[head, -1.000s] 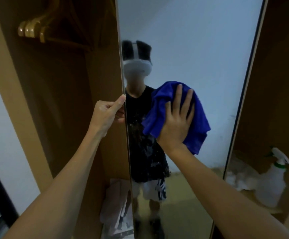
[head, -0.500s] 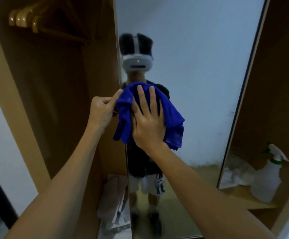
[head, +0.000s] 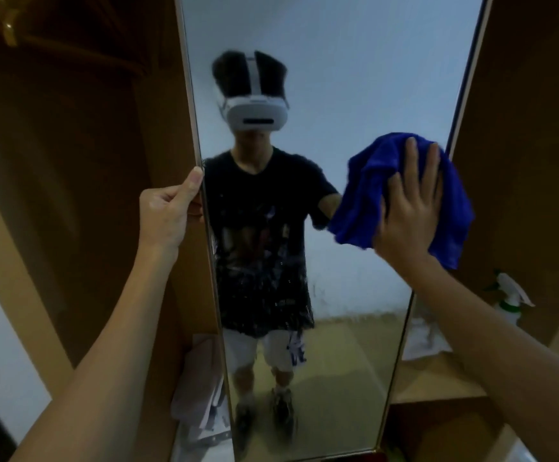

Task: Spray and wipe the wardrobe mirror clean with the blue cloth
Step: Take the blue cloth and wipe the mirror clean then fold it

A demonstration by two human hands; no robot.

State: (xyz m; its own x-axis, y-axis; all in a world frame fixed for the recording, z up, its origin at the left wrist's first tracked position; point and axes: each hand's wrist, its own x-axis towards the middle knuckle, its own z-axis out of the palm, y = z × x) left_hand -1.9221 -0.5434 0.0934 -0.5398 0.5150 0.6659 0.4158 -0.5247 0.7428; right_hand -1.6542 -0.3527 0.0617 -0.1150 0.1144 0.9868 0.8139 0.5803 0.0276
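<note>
Against the mirror (head: 355, 78)'s right edge the blue cloth (head: 365, 195) is now pressed by the flat right hand (head: 408, 211), swept over from the left; its left edge is gripped by the left hand (head: 168, 211); lower droplets remain unwiped.

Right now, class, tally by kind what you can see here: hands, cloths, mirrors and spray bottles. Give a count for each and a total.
Hands: 2, the left hand and the right hand
Cloths: 1, the blue cloth
Mirrors: 1, the mirror
Spray bottles: 1, the bottle
Total: 5
</note>
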